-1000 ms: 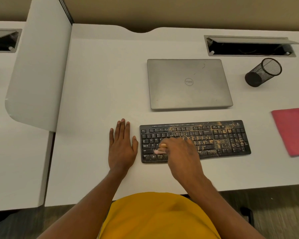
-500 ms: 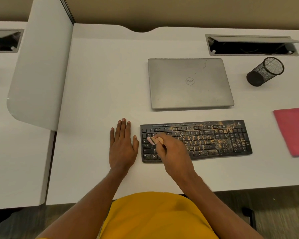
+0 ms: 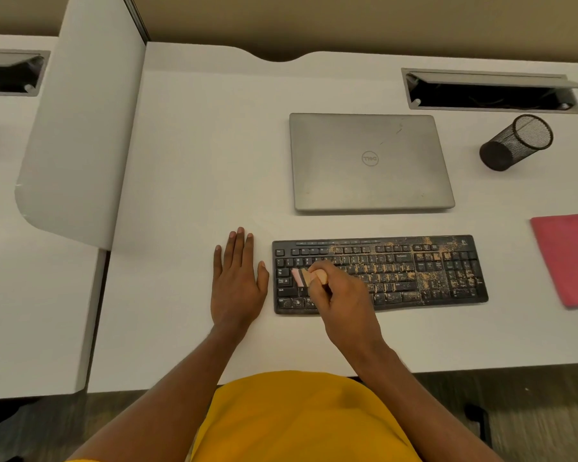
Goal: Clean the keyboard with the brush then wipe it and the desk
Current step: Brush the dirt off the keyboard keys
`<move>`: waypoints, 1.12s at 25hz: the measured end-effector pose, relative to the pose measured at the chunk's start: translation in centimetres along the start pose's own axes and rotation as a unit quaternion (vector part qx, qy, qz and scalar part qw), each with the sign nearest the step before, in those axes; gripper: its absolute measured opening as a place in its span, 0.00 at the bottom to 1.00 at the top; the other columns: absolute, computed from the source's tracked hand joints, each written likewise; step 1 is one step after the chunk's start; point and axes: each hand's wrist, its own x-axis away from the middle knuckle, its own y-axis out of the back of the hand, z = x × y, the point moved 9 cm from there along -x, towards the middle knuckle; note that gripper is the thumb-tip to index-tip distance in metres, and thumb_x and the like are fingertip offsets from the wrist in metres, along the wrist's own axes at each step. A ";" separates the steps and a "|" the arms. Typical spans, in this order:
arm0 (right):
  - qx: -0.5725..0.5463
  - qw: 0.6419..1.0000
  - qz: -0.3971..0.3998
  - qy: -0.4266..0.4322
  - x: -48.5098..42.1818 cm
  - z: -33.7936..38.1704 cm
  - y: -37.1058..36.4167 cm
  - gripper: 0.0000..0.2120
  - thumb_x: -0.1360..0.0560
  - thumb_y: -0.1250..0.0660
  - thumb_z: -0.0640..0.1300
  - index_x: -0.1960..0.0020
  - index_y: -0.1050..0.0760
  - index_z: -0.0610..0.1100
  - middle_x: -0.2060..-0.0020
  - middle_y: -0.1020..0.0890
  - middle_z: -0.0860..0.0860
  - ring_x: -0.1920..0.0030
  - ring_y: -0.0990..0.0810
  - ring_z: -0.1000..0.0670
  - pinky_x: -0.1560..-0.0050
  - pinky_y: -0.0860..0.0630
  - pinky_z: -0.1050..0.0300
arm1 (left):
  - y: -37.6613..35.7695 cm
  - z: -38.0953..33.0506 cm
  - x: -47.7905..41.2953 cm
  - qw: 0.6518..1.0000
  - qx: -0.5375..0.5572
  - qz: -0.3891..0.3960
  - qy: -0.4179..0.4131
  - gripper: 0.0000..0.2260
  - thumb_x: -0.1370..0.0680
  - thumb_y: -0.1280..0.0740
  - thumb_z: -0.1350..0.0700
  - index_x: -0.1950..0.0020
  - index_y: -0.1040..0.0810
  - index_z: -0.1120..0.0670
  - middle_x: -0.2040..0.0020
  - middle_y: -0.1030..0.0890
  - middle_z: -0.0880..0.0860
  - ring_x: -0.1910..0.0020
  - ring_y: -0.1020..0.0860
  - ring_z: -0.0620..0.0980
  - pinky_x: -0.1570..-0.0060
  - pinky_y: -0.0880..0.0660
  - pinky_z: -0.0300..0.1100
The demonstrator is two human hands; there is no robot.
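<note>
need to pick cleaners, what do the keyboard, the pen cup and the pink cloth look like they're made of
Keyboard: black matte plastic by its dull moulded keys, dusted with tan grit.
Pen cup: black wire mesh, probably metal; the weave is see-through.
Pink cloth: soft fabric, maybe microfibre; flat, matte, no shine.

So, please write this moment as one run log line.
right hand: holds brush on keyboard | left hand: flat on desk

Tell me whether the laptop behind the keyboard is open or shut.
Shut. The laptop lies flat on the desk, lid down, logo facing up, no screen or keys showing.
</note>
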 end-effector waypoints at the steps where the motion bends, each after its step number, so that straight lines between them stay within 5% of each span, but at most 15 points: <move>1: 0.012 1.000 0.011 -0.001 0.1 -0.2 -0.3 0.07 0.17 0.40 0.45 0.47 0.23 0.47 0.64 0.22 0.56 0.65 0.25 0.56 0.69 0.33 0.66 | 0.0 -0.1 0.0 1.000 0.001 -0.001 -0.001 0.29 0.13 0.50 0.45 0.13 0.49 0.54 0.13 0.52 0.53 0.15 0.58 0.46 0.16 0.55 0.54; 5: 0.003 1.000 0.016 0.000 0.2 -0.4 -0.3 0.08 0.18 0.40 0.46 0.52 0.25 0.46 0.67 0.24 0.56 0.68 0.26 0.56 0.69 0.35 0.68 | 0.1 -0.1 0.0 1.000 -0.003 -0.006 -0.004 0.29 0.14 0.49 0.46 0.14 0.48 0.55 0.13 0.51 0.53 0.15 0.57 0.47 0.16 0.54 0.54; 8: 0.002 1.000 -0.015 0.020 0.1 0.1 0.1 0.06 0.17 0.39 0.44 0.46 0.23 0.46 0.64 0.22 0.55 0.66 0.25 0.57 0.68 0.34 0.68 | 0.0 0.0 0.0 1.000 -0.002 -0.005 -0.001 0.29 0.14 0.49 0.46 0.13 0.48 0.54 0.13 0.51 0.53 0.15 0.57 0.47 0.16 0.54 0.54; 16: 0.052 0.998 0.022 0.041 0.3 0.4 -1.0 0.07 0.17 0.40 0.45 0.52 0.26 0.46 0.65 0.23 0.52 0.65 0.25 0.53 0.68 0.28 0.55 | 0.0 0.0 0.0 1.000 -0.002 -0.005 -0.002 0.29 0.14 0.50 0.46 0.13 0.49 0.54 0.13 0.51 0.53 0.15 0.57 0.47 0.16 0.55 0.53; 28: 0.019 0.999 0.020 0.025 0.5 -0.4 -0.4 0.08 0.17 0.40 0.46 0.52 0.25 0.46 0.67 0.24 0.55 0.68 0.27 0.55 0.70 0.32 0.62 | 0.0 0.0 0.0 1.000 0.004 -0.007 -0.005 0.29 0.14 0.49 0.46 0.14 0.48 0.55 0.13 0.50 0.53 0.15 0.56 0.47 0.16 0.55 0.53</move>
